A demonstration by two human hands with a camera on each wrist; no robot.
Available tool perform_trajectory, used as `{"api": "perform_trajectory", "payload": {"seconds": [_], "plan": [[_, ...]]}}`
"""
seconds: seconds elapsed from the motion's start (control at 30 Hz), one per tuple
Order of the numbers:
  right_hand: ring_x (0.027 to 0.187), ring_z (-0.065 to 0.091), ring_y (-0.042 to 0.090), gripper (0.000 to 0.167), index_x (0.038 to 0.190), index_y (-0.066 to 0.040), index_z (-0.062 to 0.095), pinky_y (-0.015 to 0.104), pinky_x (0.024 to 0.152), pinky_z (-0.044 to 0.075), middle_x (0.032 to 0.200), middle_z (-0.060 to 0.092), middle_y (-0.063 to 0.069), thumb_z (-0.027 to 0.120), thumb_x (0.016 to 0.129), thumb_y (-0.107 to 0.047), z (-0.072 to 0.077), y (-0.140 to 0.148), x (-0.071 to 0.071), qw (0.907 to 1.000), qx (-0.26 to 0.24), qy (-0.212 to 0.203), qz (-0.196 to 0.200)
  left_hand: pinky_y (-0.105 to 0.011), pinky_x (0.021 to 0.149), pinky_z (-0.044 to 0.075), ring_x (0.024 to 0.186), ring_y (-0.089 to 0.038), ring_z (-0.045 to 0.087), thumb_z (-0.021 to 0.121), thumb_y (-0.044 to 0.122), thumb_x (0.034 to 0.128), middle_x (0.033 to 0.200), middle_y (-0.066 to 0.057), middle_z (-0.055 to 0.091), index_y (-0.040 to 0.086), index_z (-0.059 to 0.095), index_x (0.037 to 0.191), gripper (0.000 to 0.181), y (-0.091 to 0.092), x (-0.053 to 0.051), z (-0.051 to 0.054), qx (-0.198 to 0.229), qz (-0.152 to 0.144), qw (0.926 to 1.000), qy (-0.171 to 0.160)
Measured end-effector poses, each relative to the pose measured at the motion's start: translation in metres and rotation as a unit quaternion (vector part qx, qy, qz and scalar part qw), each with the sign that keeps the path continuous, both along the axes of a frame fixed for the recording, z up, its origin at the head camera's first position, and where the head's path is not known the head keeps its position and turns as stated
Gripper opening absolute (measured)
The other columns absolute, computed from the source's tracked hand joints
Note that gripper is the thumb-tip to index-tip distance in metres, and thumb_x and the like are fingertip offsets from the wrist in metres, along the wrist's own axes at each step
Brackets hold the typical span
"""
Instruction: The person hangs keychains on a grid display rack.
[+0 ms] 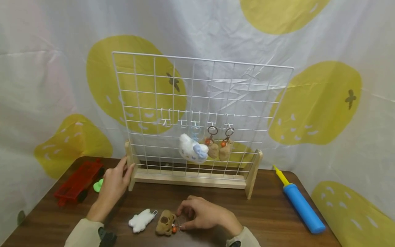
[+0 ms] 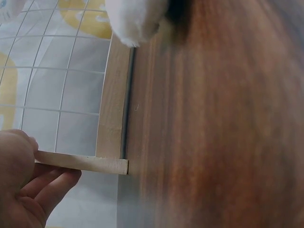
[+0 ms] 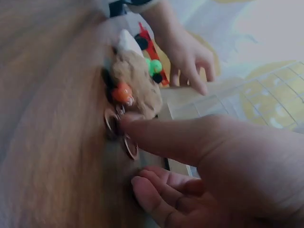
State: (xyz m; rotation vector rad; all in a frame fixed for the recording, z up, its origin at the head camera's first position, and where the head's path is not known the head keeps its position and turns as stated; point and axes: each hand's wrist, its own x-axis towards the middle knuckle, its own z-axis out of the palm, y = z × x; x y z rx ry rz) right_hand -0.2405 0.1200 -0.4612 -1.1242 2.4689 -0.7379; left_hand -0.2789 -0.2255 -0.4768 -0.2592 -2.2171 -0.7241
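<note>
My left hand [image 1: 112, 181] grips the wooden left end post [image 2: 85, 162] of a white wire grid rack [image 1: 203, 96], fingers and thumb on either side. My right hand [image 1: 202, 214] is at the metal rings [image 3: 130, 146] of a brown plush keychain [image 1: 165, 222] lying on the table. Its thumb [image 3: 156, 133] touches the rings, and the visible fingers stand apart from it. An orange ball [image 3: 122, 93] is attached to that keychain. Left of it lies a white plush keychain [image 1: 142, 220] with a loop.
A white plush with a blue bow [image 1: 194, 151] and two brown plush keychains [image 1: 225, 151] hang from hooks on the grid. Two hooks [image 1: 166, 121] at left are bare. A red toy cart [image 1: 78, 181] and green item [image 1: 98, 185] stand left; a blue hand pump [image 1: 303, 207] lies right.
</note>
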Motion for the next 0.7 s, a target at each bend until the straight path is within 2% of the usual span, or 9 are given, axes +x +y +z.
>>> {"api": "perform_trajectory", "payload": {"seconds": [0.17,0.3,0.57,0.7], "plan": [[0.089,0.056,-0.001,0.027,0.108,-0.02,0.072,0.017,0.082,0.049,0.1,0.063,-0.006,0.091,0.09,-0.029,0.0011,0.002,-0.0021,1.0,0.005,0.006,-0.004,-0.059,0.06,0.055,0.059,-0.034,0.069,0.076,0.01,0.1013,0.086,-0.015,0.08,0.005,0.066,0.123,0.024,-0.0006,-0.0004,-0.0007,0.003,-0.001,1.0,0.001],[0.086,0.055,-0.001,0.016,0.099,-0.021,0.071,0.017,0.081,0.047,0.095,0.062,-0.007,0.086,0.094,-0.027,0.0006,0.0004,-0.0017,0.9995,0.013,0.03,-0.002,-0.06,0.061,0.055,0.061,-0.037,0.07,0.076,0.01,0.1015,0.087,-0.015,0.08,0.006,0.066,0.123,0.024,-0.0011,-0.0011,-0.0017,0.002,0.001,1.0,0.001],[0.085,0.052,-0.001,0.011,0.094,-0.021,0.072,0.016,0.081,0.042,0.091,0.06,-0.008,0.082,0.096,-0.024,0.0005,-0.0022,0.0011,0.998,0.027,0.057,-0.003,-0.062,0.061,0.055,0.061,-0.039,0.071,0.077,0.01,0.1009,0.087,-0.016,0.08,0.005,0.066,0.123,0.025,-0.0014,-0.0017,-0.0035,0.004,0.003,1.0,0.003],[0.089,0.05,-0.001,0.012,0.091,-0.024,0.071,0.018,0.083,0.044,0.093,0.059,-0.011,0.08,0.098,-0.028,0.0022,-0.0042,0.0059,0.9952,0.059,0.078,-0.01,-0.063,0.062,0.055,0.061,-0.04,0.07,0.077,0.01,0.101,0.086,-0.016,0.079,0.005,0.066,0.121,0.023,-0.0015,-0.0019,-0.0031,0.005,0.003,1.0,0.004]]}}
